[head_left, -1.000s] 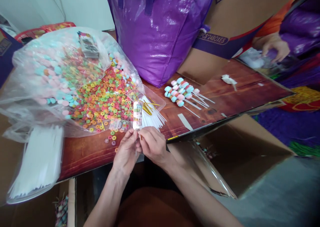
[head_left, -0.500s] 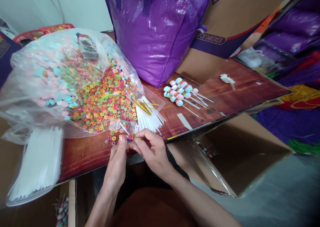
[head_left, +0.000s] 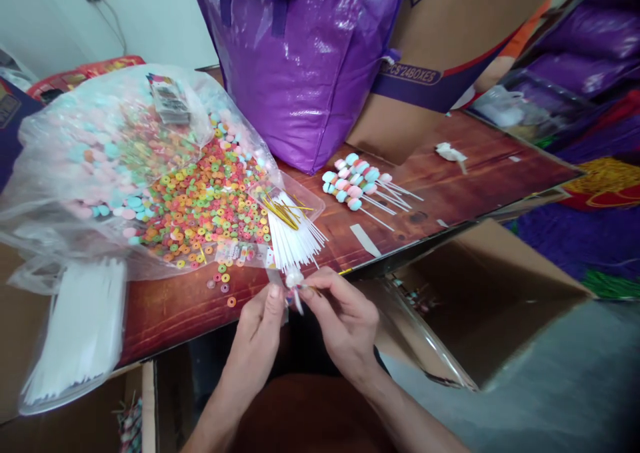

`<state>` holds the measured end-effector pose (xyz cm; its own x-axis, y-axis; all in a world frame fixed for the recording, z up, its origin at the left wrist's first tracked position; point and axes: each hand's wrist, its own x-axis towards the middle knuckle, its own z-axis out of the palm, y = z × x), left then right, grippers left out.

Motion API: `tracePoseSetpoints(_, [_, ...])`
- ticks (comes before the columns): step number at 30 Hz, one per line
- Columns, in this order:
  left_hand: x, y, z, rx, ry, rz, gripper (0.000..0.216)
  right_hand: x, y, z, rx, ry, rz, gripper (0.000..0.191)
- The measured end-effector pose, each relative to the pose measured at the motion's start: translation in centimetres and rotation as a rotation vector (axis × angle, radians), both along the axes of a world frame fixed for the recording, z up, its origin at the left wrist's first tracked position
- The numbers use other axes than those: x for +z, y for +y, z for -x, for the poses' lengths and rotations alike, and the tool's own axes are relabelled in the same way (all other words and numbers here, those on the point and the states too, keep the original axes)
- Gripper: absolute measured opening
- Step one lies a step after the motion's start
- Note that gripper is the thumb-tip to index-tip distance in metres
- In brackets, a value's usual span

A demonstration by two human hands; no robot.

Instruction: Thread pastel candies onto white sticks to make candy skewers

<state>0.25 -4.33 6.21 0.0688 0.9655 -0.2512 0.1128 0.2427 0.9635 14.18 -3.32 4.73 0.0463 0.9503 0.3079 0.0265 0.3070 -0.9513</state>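
Note:
My left hand [head_left: 261, 318] and my right hand [head_left: 345, 316] meet at the table's near edge, both pinched on a small wrapped candy stick [head_left: 294, 286] held between them. Just beyond it lies a fan of white sticks [head_left: 293, 240] with gold twist ties [head_left: 284, 211] in a clear bag. A big clear bag of coloured ring candies [head_left: 200, 206] and pastel candies [head_left: 95, 166] spreads over the left of the brown table [head_left: 450, 193]. Several finished candy sticks [head_left: 357, 181] lie in a row at mid table.
A purple bag [head_left: 310, 60] stands at the back, with cardboard boxes [head_left: 440, 33] behind it. A bag of white sticks [head_left: 75, 326] hangs off the left edge. An open cardboard box [head_left: 480, 293] sits below the table at right. Loose rings [head_left: 223, 286] lie near the edge.
A second ago the wrapped candy stick stood upright above my hands. It has come down to the table edge, and both hands have shifted right and closer to me. Another person's hand at far right is gone.

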Motion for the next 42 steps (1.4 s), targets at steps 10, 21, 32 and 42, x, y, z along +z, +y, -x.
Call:
tracePoseSetpoints(10, [-1.4,0.6,-4.1,0.075,-0.429,0.095,0.031,-2.7,-2.6,-1.8,0.026,0.358,0.409,0.023])
tracePoseSetpoints(21, [-5.6,4.1,-2.0,0.270,0.373,-0.348,0.028,-6.3,-4.0,-5.8,-0.305,0.616,0.441,0.029])
tracePoseSetpoints(32, [-7.2,6.5,2.4,0.348,0.928,-0.441,0.021,-9.8,-1.3,-14.4,-0.712,0.614,0.430,0.029])
tracePoseSetpoints(42, [-5.4,4.4,2.0,0.444,0.473,-0.547,0.013,-3.8,3.6,1.2,0.057,-0.003,0.282,0.021])
